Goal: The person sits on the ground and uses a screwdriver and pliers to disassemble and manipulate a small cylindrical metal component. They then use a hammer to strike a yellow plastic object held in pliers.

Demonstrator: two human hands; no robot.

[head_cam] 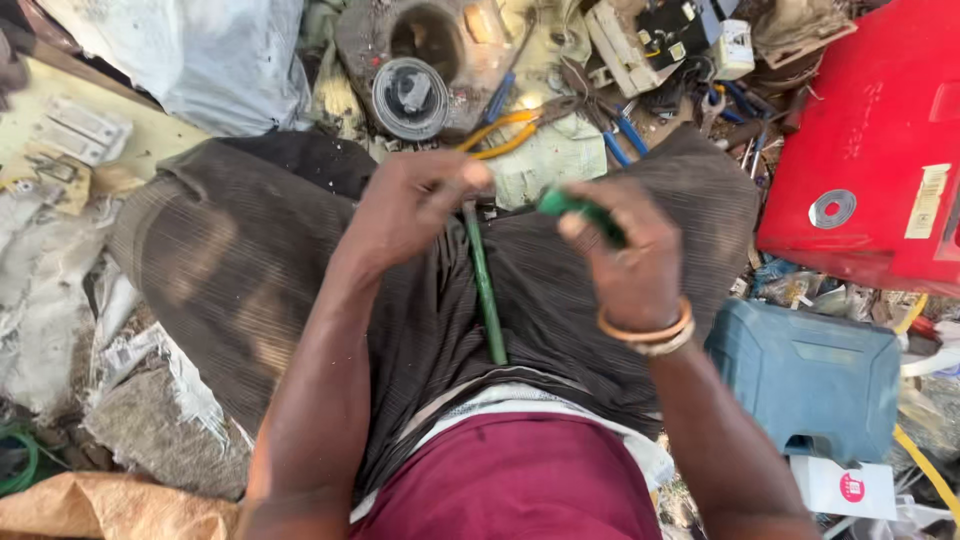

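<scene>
Person was seated, lap covered by dark striped cloth [300, 260], the work held above it. Left hand [410, 205] was clenched around the upper end of a thin green rod [486, 300], which hung down over the lap toward the waist. Right hand [625, 255], with bangles [650, 335] at the wrist, gripped a green-handled tool [575, 208], blurred; its tip could not be made out. The two hands were close together, the tool handle just right of the rod's top.

Judgement: the step in hand looked like working the rod's upper end with the tool, stripping or trimming perhaps. The next move would call for a steady left-hand grip and the tool brought squarely onto the rod end.

On the floor beyond the knees: yellow-handled pliers [500, 135], round grey lid [410, 97]. Red case [870, 130] far right, blue box [810, 375] near right.
</scene>
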